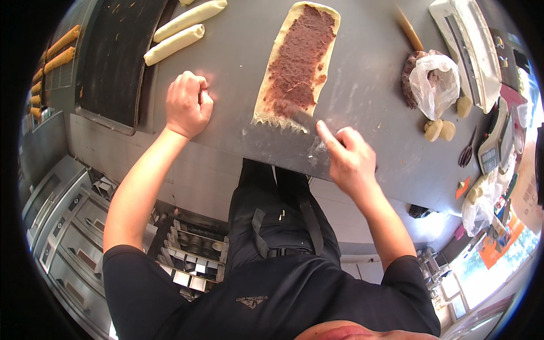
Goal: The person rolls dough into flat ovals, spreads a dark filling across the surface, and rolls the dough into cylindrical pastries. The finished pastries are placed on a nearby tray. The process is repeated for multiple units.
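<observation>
A long flat sheet of pale dough (264, 102) lies on the grey worktop (229, 85), its near edge thin and ragged. Dark reddish-brown paste (299, 63) covers most of it, leaving pale margins. My right hand (353, 157) grips a spreading tool, index finger stretched along it. The tool's flat blade (307, 120), somewhat blurred, touches the near end of the dough; its handle is hidden in my hand. To the left of the sheet, my left hand (187, 104) rests on the worktop as a loose fist, with nothing visible in it.
Two rolled dough logs (175, 45) lie beside a black baking tray (112, 55) at left. On the right are a plastic bag of paste (437, 80), a wooden stick (410, 32), dough lumps (433, 129), a scale (488, 157) and a long white container (471, 51).
</observation>
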The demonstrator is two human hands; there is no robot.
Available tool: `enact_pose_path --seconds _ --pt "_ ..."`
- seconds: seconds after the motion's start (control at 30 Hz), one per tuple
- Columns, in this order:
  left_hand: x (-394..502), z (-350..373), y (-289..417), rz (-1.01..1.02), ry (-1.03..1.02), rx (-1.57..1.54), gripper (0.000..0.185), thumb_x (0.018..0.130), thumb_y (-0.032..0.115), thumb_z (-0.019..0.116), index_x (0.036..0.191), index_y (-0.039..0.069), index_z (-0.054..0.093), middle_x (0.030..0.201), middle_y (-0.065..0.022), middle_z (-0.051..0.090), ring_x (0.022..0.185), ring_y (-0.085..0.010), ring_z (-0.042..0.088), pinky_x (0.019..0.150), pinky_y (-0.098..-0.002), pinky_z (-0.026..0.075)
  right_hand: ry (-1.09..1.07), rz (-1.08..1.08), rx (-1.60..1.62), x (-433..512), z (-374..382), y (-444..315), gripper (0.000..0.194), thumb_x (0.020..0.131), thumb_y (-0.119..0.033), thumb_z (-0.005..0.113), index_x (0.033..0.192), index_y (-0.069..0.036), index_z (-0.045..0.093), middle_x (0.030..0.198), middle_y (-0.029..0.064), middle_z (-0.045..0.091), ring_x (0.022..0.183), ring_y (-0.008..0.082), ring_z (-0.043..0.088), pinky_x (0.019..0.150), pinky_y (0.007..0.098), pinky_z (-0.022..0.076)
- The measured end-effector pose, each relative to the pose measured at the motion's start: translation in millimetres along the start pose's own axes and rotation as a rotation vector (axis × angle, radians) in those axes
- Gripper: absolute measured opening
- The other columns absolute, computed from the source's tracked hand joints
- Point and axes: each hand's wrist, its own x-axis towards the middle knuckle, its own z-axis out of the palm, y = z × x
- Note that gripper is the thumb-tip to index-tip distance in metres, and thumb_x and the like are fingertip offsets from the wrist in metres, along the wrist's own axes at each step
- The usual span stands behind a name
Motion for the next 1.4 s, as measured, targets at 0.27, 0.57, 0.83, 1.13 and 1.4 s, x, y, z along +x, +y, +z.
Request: enact_pose_path --seconds 0.27,0.57,0.83,1.13,1.4 --pt "4.4 0.1 2.5 -0.004 -0.003 -0.01 0.022 0.085 0.001 0.067 0.105 0.008 0.061 0.097 -0.0088 0.059 0.09 -0.0333 0.063 0.08 -0.0481 0.051 0.187 0.028 -0.289 95.0 -15.3 82.2 0.064 0.091 -0.001 0.073 0.149 -0.026 0.082 0.097 0.006 0.065 0.088 0.0286 0.071 0.076 0.0449 0.0615" --pt "4.4 0.8 -0.3 -0.015 -0.005 -0.018 0.022 0.085 0.001 0.067 0.104 0.009 0.06 0.096 -0.0087 0.059 0.09 -0.0334 0.063 0.081 -0.0482 0.051 0.081 0.09 -0.074 60.4 -7.1 55.3 0.068 0.094 0.002 0.072 0.157 -0.025 0.077 0.096 0.0092 0.063 0.086 0.0319 0.072 0.074 0.0469 0.0616" --pt "2.6 0.7 0.1 -0.011 0.006 -0.011 0.023 0.084 0.001 0.067 0.104 0.009 0.061 0.097 -0.008 0.059 0.09 -0.0327 0.063 0.081 -0.0477 0.051 0.012 -0.177 -0.101 35.0 -2.7 11.4 0.068 0.084 0.003 0.073 0.147 -0.02 0.083 0.094 0.0053 0.06 0.081 0.0263 0.066 0.07 0.0411 0.0552" --pt "4.0 -1.3 2.0 -0.022 -0.007 -0.008 0.02 0.086 0.0 0.065 0.104 0.007 0.06 0.096 -0.0104 0.06 0.088 -0.0353 0.063 0.083 -0.0474 0.052 0.234 0.094 -0.226 119.1 -19.1 84.1 0.065 0.092 0.0 0.072 0.151 -0.026 0.081 0.096 0.0063 0.065 0.087 0.03 0.073 0.077 0.0437 0.0616" --pt "3.9 0.8 -1.2 -0.016 0.007 -0.028 0.024 0.084 0.001 0.068 0.104 0.01 0.059 0.097 -0.0074 0.059 0.09 -0.0326 0.062 0.081 -0.0474 0.05 -0.087 0.02 -0.038 73.5 -15.4 29.4 0.073 0.091 0.007 0.07 0.155 -0.027 0.078 0.095 0.0105 0.064 0.084 0.0328 0.073 0.077 0.0464 0.0628"
